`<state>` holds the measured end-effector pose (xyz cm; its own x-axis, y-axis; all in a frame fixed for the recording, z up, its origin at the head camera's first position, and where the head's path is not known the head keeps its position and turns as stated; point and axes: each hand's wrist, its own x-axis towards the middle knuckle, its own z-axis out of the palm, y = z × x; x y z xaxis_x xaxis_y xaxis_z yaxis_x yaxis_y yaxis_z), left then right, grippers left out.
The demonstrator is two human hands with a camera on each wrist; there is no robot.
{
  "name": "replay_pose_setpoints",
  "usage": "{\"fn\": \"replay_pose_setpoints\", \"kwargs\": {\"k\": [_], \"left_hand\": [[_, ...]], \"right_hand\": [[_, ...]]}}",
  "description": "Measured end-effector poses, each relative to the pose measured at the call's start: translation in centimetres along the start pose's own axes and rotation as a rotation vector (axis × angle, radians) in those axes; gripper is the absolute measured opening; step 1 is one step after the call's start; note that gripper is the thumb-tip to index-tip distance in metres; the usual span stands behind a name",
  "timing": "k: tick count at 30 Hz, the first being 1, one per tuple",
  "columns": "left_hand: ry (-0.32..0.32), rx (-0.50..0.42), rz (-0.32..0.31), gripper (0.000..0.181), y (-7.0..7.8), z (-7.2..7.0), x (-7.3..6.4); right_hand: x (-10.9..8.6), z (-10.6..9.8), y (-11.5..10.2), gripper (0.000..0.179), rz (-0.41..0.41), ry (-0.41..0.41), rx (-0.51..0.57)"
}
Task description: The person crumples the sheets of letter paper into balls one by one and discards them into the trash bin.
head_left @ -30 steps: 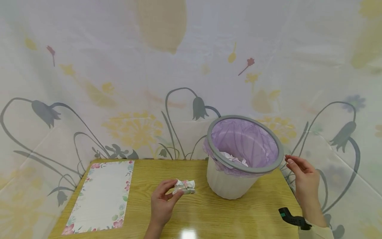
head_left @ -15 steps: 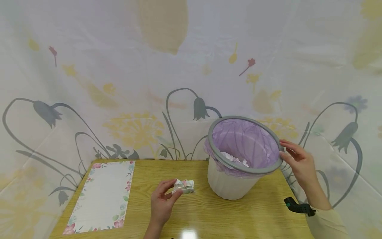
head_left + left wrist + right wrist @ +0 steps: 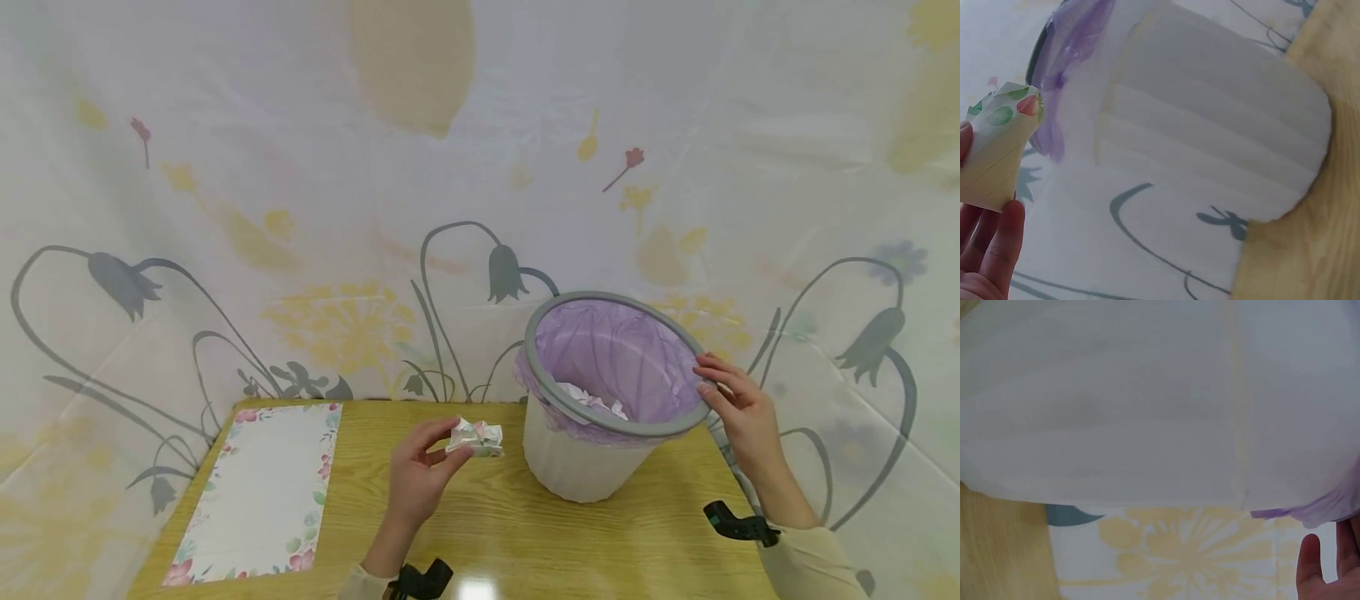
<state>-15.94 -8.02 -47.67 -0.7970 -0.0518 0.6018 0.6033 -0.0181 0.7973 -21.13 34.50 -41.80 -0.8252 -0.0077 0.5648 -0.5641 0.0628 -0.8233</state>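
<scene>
My left hand [image 3: 417, 482] pinches a crumpled piece of floral paper [image 3: 477, 438] between thumb and fingers, above the table. Folded and printed with leaves and a red flower, the same paper [image 3: 1007, 140] shows at the left of the left wrist view. Just right of it stands a white trash can [image 3: 577, 462] with a grey rim [image 3: 537, 358] and a purple liner [image 3: 622, 358]. My right hand [image 3: 746, 417] touches the rim's right side with fairly straight fingers. In the right wrist view, one finger [image 3: 1310, 559] stands apart from the can; the others are partly cut off.
White crumpled paper [image 3: 588, 400] lies inside the liner. A flat sheet with a floral border [image 3: 258, 492] lies at the left of the wooden table [image 3: 375, 525]. Behind the table hangs a flower-printed cloth [image 3: 360, 208]. Each wrist carries a black device.
My right hand has come up from beside the can to touch its rim. The left hand has risen slightly and moved right with the crumpled paper. The can stays where it was.
</scene>
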Motion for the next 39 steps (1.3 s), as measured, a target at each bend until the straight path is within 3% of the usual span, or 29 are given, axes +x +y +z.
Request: {"fn": "replay_pose_setpoints", "kwargs": {"k": [5, 11, 16, 22, 25, 32, 39], "left_hand": [[-0.05, 0.013, 0.064, 0.037, 2.4, 0.6, 2.2], [-0.082, 0.023, 0.08, 0.037, 3.8, 1.2, 5.1], [-0.139, 0.081, 0.133, 0.037, 5.1, 2.2, 7.4], [-0.237, 0.08, 0.168, 0.04, 4.1, 3.7, 10.0], [-0.302, 0.078, 0.155, 0.041, 3.6, 4.4, 11.5], [-0.515, 0.063, 0.04, 0.038, 4.7, 6.4, 15.0], [-0.775, 0.17, 0.023, 0.04, 5.9, 9.1, 18.7]], "right_hand": [[-0.2, 0.4, 0.0, 0.023, 0.005, 0.031, 0.004], [-0.2, 0.7, 0.0, 0.023, 0.031, 0.073, 0.012], [-0.3, 0.7, 0.1, 0.023, 0.037, 0.084, 0.012], [-0.4, 0.7, 0.3, 0.025, 0.052, 0.087, 0.007], [-0.5, 0.6, 0.3, 0.025, 0.062, 0.099, 0.013], [-0.7, 0.6, 0.3, 0.026, 0.05, 0.106, 0.035], [-0.6, 0.8, 0.6, 0.025, 0.053, 0.127, 0.053]]}}
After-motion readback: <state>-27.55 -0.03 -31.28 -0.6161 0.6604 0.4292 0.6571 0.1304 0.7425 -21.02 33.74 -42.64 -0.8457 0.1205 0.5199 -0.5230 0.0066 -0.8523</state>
